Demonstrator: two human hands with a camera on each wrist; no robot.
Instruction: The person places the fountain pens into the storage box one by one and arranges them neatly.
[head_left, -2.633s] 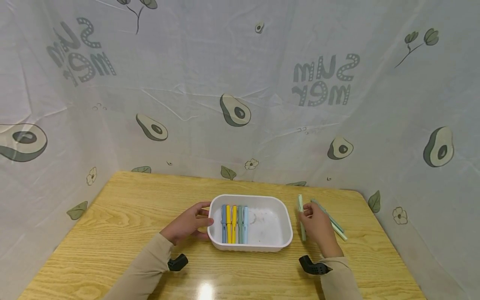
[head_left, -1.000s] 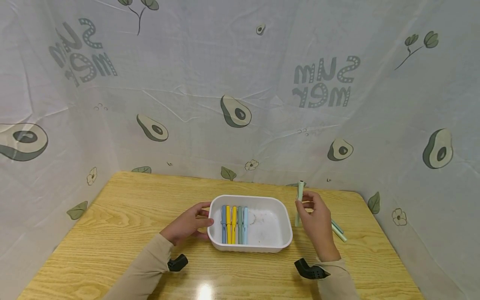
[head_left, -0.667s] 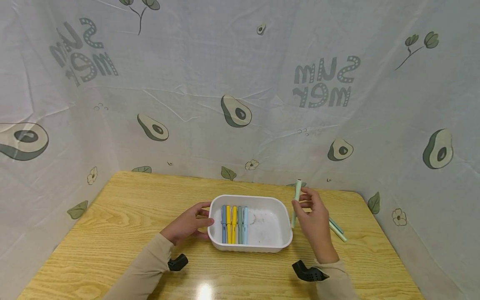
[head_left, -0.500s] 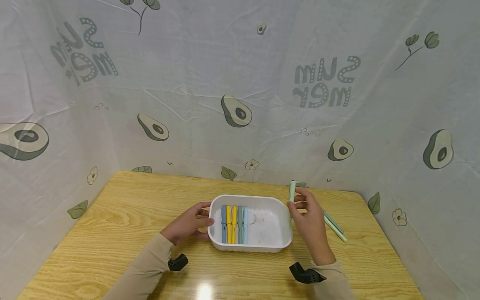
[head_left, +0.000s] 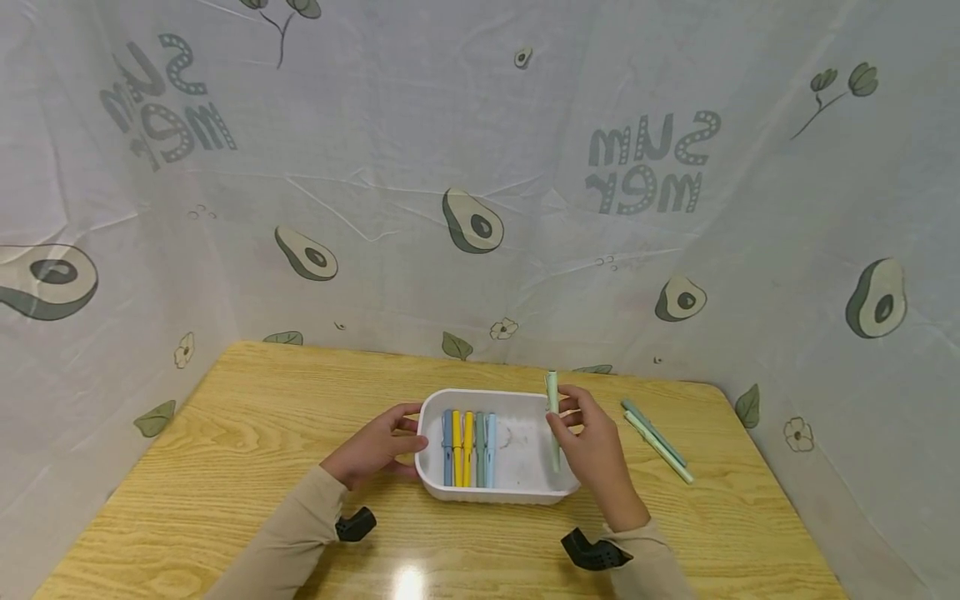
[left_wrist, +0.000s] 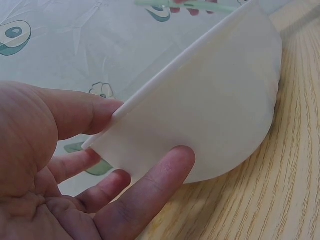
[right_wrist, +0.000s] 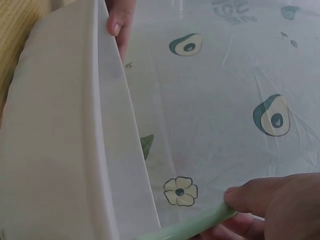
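Note:
My left hand (head_left: 378, 450) holds the left end of a white plastic tray (head_left: 525, 467); in the left wrist view its thumb is at the rim and fingers lie against the outer wall. Inside the tray's left half stand side by side a blue pen (head_left: 447, 450), two yellow pens (head_left: 468, 450), a grey-green pen (head_left: 481, 450) and a light blue pen (head_left: 491, 450). Over the tray's right end, my right hand (head_left: 596, 450) pinches a pale green pen (head_left: 552, 392) between thumb and fingers. That pen is tilted, its upper end rising above the far rim.
On the wooden table (head_left: 300, 392), right of the tray, lie a dark green pen (head_left: 656, 433) and another pale green pen (head_left: 660, 450), side by side at a slant. A printed cloth (head_left: 375, 208) hangs behind the table and along both sides.
My right hand has lifted the pale green pen from the table and carried it left, from beside the tray to over its right end. The left hand has stayed on the tray.

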